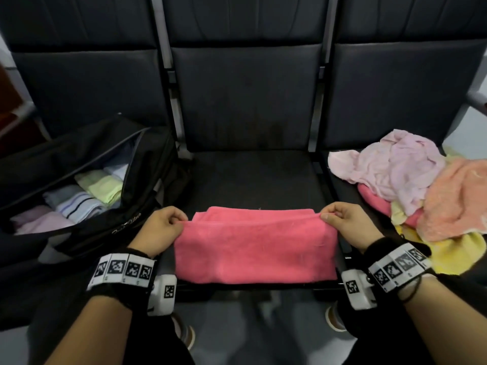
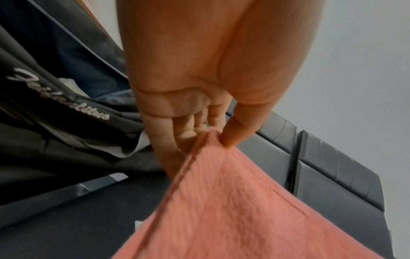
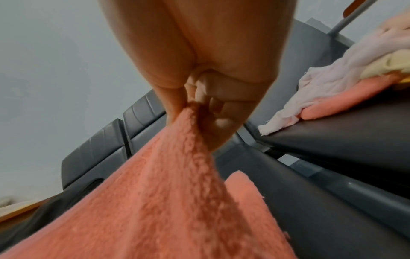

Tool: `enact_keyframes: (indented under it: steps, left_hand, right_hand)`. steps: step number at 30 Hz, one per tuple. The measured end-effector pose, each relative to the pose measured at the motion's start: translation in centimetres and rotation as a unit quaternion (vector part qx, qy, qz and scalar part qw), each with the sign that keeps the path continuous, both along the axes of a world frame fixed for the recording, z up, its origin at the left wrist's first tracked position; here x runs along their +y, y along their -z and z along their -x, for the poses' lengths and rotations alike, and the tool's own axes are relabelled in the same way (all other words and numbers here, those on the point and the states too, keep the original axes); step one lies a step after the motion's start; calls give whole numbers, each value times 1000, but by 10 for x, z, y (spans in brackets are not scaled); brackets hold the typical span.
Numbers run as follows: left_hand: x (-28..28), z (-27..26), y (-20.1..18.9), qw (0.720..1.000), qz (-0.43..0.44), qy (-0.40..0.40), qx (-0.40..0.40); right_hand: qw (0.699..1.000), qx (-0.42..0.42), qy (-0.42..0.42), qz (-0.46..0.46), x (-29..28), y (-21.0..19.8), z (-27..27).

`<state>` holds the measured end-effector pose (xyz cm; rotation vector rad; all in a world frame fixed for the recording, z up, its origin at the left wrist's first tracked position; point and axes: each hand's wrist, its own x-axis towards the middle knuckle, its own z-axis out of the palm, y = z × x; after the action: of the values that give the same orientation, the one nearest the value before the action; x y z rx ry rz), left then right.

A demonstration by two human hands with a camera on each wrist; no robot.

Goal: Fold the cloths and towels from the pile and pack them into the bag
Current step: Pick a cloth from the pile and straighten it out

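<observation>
A pink towel [image 1: 255, 246] lies folded over on the middle seat, its near part hanging at the seat's front edge. My left hand [image 1: 164, 222] pinches its upper left corner, and the left wrist view shows thumb and fingers closed on the pink towel [image 2: 221, 201]. My right hand [image 1: 340, 219] pinches the upper right corner, seen close on the pink towel [image 3: 177, 175] in the right wrist view. A black bag [image 1: 147, 164] stands open on the left seat with several folded towels [image 1: 79, 198] inside. The pile of cloths [image 1: 421, 191] lies on the right seat.
Three dark padded seats [image 1: 247, 111] run in a row with metal posts [image 1: 174, 101] between them. The bag's flap with white lettering [image 2: 60, 94] hangs by my left hand. My feet and the floor [image 1: 250, 325] show below the seat's front edge.
</observation>
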<state>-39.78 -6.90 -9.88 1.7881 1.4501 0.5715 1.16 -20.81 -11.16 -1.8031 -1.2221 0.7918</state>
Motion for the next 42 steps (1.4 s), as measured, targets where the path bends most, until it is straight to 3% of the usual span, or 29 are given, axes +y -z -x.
enact_keyframes:
  steps: [4,10,18,26,32,37,40,42]
  left_hand:
    - [21,-18,16,999,-40,-34,-11]
    - [61,-38,32,997,-61,-41,33]
    - [41,-38,64,987,44,-29,150]
    - [2,-26,67,985,59,-31,160]
    - [-10,-33,65,989,77,22,128]
    - [-10,-41,59,989,53,17,135]
    - [-9,-49,52,997,40,16,61]
    - [-13,-58,48,994,100,3,-42]
  right_hand:
    - [998,-43,54,-9,17,15,-8]
    - [992,-102,78,13,50,28,-17]
    - [960,-195,54,192,34,68,-14]
    - [953,-139,55,263,16,71,8]
    - [970,-16,164,180,18,41,-10]
    - [980,41,146,129,23,-4,7]
    - [987,89,89,98,32,-28,45]
    - [990,103,53,79,40,-38,78]
